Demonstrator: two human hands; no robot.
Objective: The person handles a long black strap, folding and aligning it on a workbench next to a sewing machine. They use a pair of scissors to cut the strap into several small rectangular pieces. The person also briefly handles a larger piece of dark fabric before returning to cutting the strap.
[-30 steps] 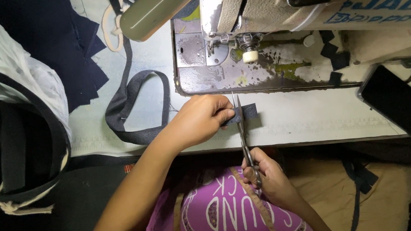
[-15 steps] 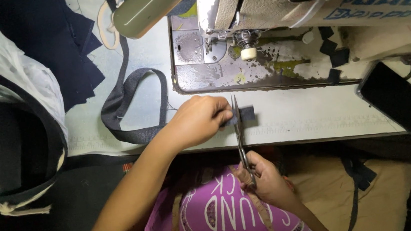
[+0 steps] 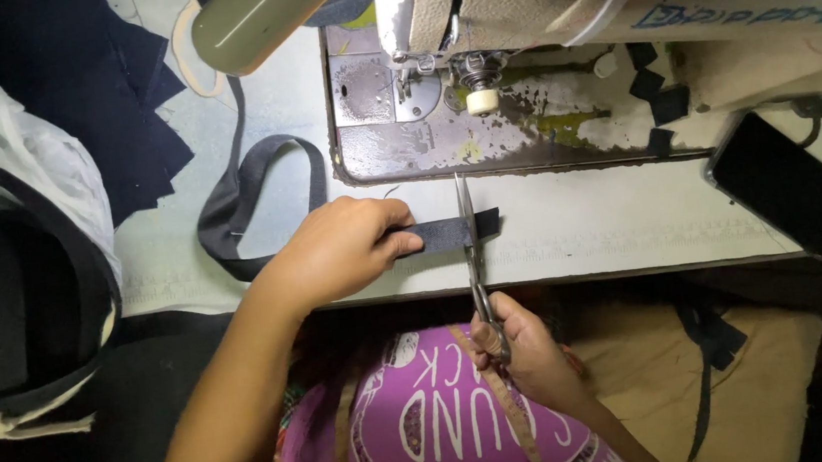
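On the pale sewing table (image 3: 632, 230), near its front edge, your left hand (image 3: 338, 253) pinches a dark fabric strip (image 3: 451, 231) flat while your right hand (image 3: 523, 346), fingers closed through the handles, works scissors (image 3: 472, 245) across it.

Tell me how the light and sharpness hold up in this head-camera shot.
Head view: the table and sewing machine are brightly lit; below the table edge it falls into deep shadow. The left hand, strip and scissors are sharp. The phone screen is plain black, without glare.
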